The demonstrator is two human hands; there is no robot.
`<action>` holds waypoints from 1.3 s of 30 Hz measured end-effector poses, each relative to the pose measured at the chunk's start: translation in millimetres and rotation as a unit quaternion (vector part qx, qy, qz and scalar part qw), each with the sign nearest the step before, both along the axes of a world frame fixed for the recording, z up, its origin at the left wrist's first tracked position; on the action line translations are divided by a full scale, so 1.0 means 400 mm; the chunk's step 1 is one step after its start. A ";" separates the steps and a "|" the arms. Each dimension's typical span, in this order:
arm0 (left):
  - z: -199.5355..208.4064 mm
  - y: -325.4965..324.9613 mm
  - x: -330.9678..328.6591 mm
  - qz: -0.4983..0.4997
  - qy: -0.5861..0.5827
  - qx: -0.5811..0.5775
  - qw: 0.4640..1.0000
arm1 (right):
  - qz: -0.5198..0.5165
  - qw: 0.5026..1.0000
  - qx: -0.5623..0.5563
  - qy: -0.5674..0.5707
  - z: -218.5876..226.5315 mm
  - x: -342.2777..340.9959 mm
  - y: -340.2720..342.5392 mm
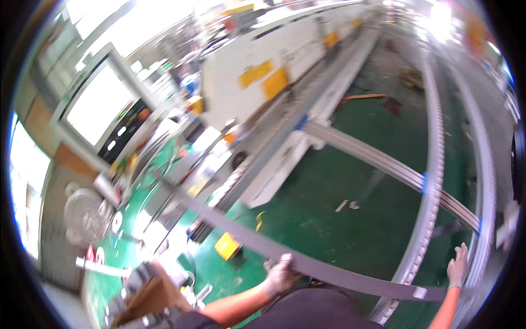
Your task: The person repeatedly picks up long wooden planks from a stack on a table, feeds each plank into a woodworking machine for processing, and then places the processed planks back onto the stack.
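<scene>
A long, flat grey metal bar (pixel 339 270) crosses in front of me, from the cluttered left side to the rails on the right. My left hand (pixel 281 276) is closed around it near the middle. Close to its right end sits a small white label (pixel 419 293). My right hand (pixel 457 267) is off the bar, just beyond its right end, with fingers stretched out beside the outer silver rail (pixel 483 203). Whether that hand touches the rail I cannot tell. A roller-lined rail (pixel 434 164) passes beneath the bar.
An aluminium crossbar (pixel 372 153) with blue end pieces joins the rails over a green floor (pixel 307 219). A long white machine body (pixel 230 82) with yellow labels runs along the left. Near me are a yellow box (pixel 227 247), an open carton (pixel 150 296) and a fan (pixel 86 215).
</scene>
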State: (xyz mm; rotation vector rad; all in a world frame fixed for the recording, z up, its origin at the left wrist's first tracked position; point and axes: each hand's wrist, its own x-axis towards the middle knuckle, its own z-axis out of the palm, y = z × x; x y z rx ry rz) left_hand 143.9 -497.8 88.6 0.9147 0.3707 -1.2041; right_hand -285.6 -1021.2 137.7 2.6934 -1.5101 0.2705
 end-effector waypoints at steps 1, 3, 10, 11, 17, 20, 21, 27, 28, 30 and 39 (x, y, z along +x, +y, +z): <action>-0.031 -0.010 -0.014 -0.081 0.049 0.002 0.996 | 0.052 0.997 0.002 -0.049 -0.015 0.111 -0.010; -0.092 -0.033 -0.026 -0.191 0.170 -0.077 0.964 | 0.151 0.980 0.030 -0.125 -0.031 0.358 0.005; -0.046 0.034 0.091 0.199 0.018 -0.126 0.972 | 0.465 0.808 0.360 -0.046 0.033 1.049 0.594; -0.051 0.068 0.139 0.247 -0.017 -0.104 0.963 | 0.480 0.782 0.397 -0.034 -0.005 1.084 0.656; -0.145 0.397 0.487 0.083 -0.577 0.459 0.671 | 0.459 0.667 0.564 0.162 -0.018 1.257 0.900; -0.006 0.462 0.598 0.149 -0.607 0.570 0.533 | 0.428 0.689 0.568 0.140 -0.011 1.242 0.878; 0.002 0.484 0.626 0.156 -0.613 0.587 0.505 | 0.415 0.699 0.562 0.151 0.011 1.238 0.853; -0.020 0.404 0.830 0.043 -0.508 0.429 0.746 | 0.237 0.783 0.547 0.177 0.013 1.156 0.676; -0.041 0.379 0.856 0.046 -0.533 0.422 0.732 | 0.220 0.783 0.551 0.184 0.015 1.161 0.666; -0.149 0.349 0.925 0.006 -0.647 0.385 0.658 | 0.186 0.780 0.564 0.197 0.011 1.175 0.665; -0.142 0.244 1.011 0.164 -0.607 0.361 0.689 | 0.320 0.815 0.444 0.193 -0.010 1.412 0.794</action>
